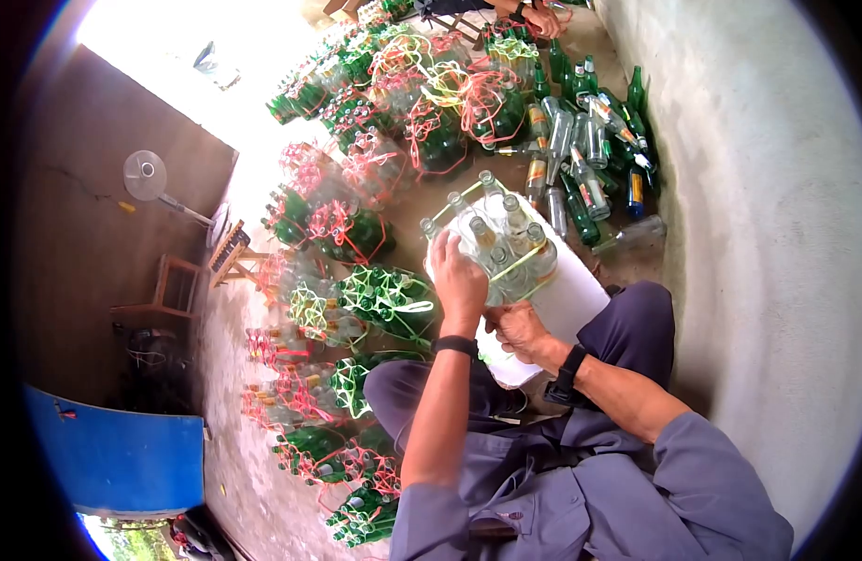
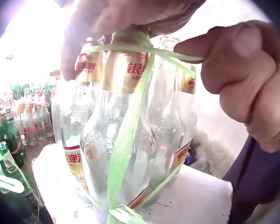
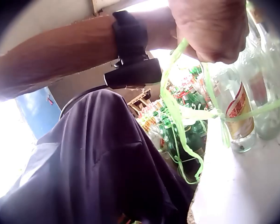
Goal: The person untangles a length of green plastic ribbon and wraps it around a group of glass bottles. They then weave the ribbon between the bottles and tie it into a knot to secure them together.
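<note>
A bundle of clear glass bottles [image 1: 513, 271] stands upright on a white block [image 1: 573, 313] by the person's knees. Pale green plastic strap [image 2: 126, 135] runs round the bottles' lower bodies, up the front bottle [image 2: 116, 126] and across its gold-labelled neck. My left hand [image 1: 459, 282] grips the top of that bottle from above, one finger reaching down beside a neighbouring neck; the hand hides the bottle's mouth. At the near side of the bundle, my right hand [image 1: 519, 330] pinches the strap between thumb and finger, drawn sideways from the neck. A loose strap tail [image 3: 170, 93] hangs below the right hand.
Many strapped bundles of green and clear bottles [image 1: 384, 299] cover the floor on the left and ahead. Loose bottles [image 1: 581, 159] lie piled by the pale wall [image 1: 749, 234] at right. Another person's hand [image 1: 543, 21] shows at the top. A fan [image 1: 146, 176] stands far left.
</note>
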